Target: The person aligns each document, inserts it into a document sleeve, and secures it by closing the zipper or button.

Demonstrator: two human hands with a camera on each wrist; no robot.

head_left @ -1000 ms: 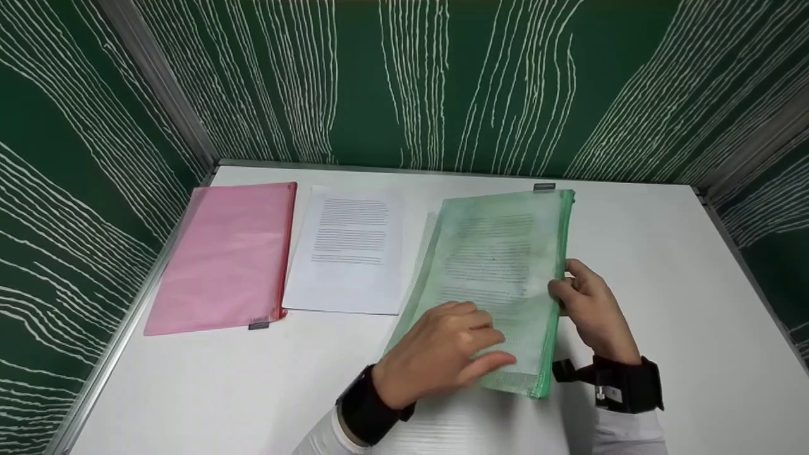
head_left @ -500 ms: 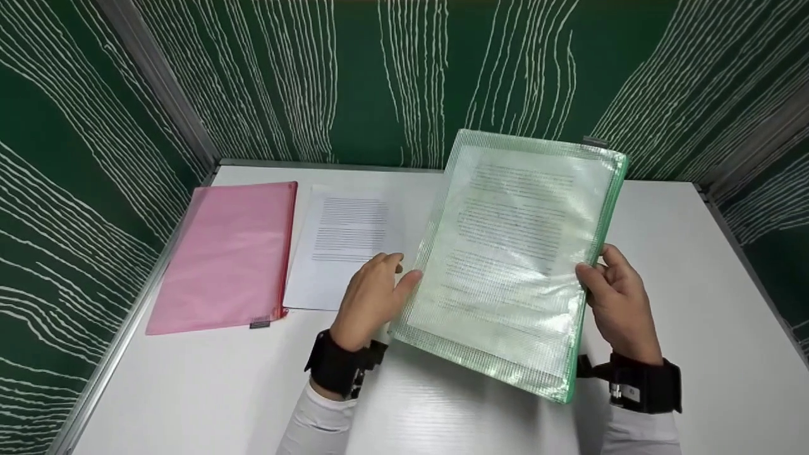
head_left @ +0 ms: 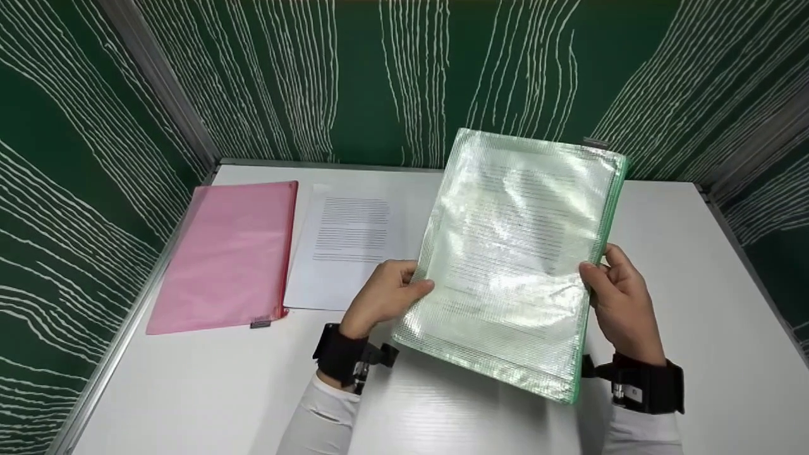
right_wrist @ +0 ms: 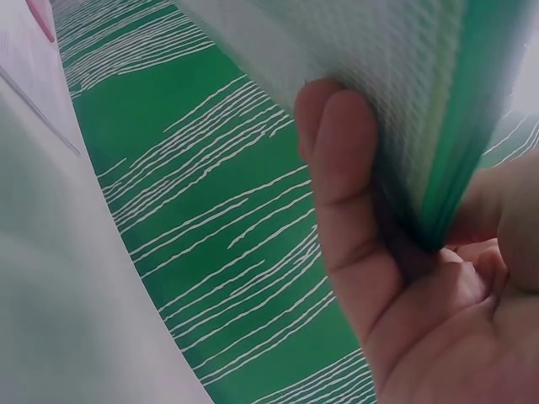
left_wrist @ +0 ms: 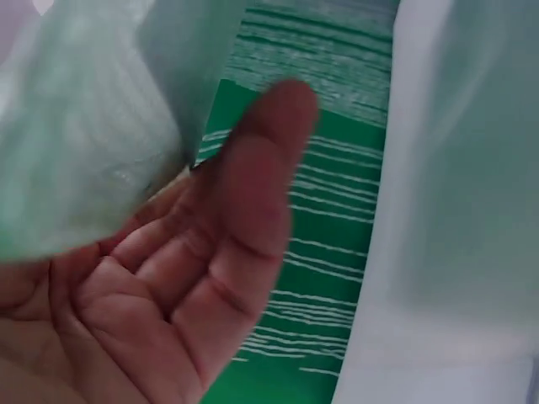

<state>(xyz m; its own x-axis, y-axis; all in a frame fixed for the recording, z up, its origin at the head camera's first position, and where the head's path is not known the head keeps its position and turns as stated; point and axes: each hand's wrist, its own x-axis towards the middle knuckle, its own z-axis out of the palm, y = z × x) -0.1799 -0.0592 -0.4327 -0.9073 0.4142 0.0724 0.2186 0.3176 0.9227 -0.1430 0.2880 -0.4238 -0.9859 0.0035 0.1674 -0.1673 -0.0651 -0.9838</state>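
A translucent green zip document pouch (head_left: pixel 505 253) with printed paper showing through is held up off the table, tilted, its face glossy with reflections. My left hand (head_left: pixel 387 296) pinches its left edge, thumb in front and fingers behind. On the opposite side, my right hand (head_left: pixel 622 297) grips the green zip edge, thumb in front. In the left wrist view the fingers (left_wrist: pixel 210 261) lie behind the pouch (left_wrist: pixel 84 126). The right wrist view has the fingers (right_wrist: pixel 349 185) behind the pouch (right_wrist: pixel 379 67) and the zip edge against the palm.
A pink zip pouch (head_left: pixel 224 259) with a red zip lies flat at the left of the white table (head_left: pixel 208 392). Beside it lies a printed sheet of paper (head_left: pixel 328 281), partly covered by the left hand. Green walls (head_left: pixel 360 88) with white lines stand behind and at the sides.
The green pouch has been raised off the table and tilted toward the camera by the right hand. My left hand has moved left from across its face and taken hold of its left edge.
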